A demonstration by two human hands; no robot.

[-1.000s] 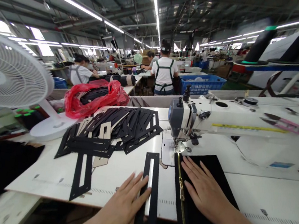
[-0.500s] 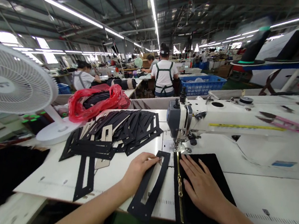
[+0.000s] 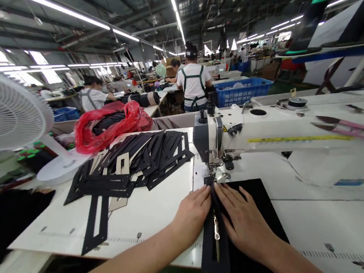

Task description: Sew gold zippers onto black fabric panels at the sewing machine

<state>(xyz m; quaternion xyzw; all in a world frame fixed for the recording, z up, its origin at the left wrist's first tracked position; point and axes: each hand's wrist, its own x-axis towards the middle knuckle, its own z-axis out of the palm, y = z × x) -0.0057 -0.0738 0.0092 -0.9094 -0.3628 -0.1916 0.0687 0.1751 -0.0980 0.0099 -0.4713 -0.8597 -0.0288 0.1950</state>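
Note:
A black slotted frame piece [image 3: 214, 269] lies over the gold zipper [image 3: 216, 231], whose teeth and pull show through its slot. Under both is black fabric [image 3: 260, 203], spread on the sewing machine's bed. My left hand [image 3: 192, 213] rests at the frame's left edge, fingertips flat on its upper part just below the presser foot [image 3: 211, 169]; its thumb is hidden. My right hand [image 3: 245, 215] lies flat with fingers stretched over the fabric and the frame's right side. The far end of the frame reaches the foot of the sewing machine [image 3: 215, 136].
Left of my hands lies a pile of black frame pieces [image 3: 146, 154]. Behind it sits a red plastic bag [image 3: 86, 131], with a white fan [image 3: 9, 111] at left. Pink-handled snips [image 3: 358, 129] lie on the machine arm. Co-workers [image 3: 193, 80] and a blue basket [image 3: 243, 93] are beyond.
My left hand has brought the frame piece rightward onto the zipper and fabric, and its pinch has become flat fingers. My right hand stays on the fabric. The view has shifted slightly.

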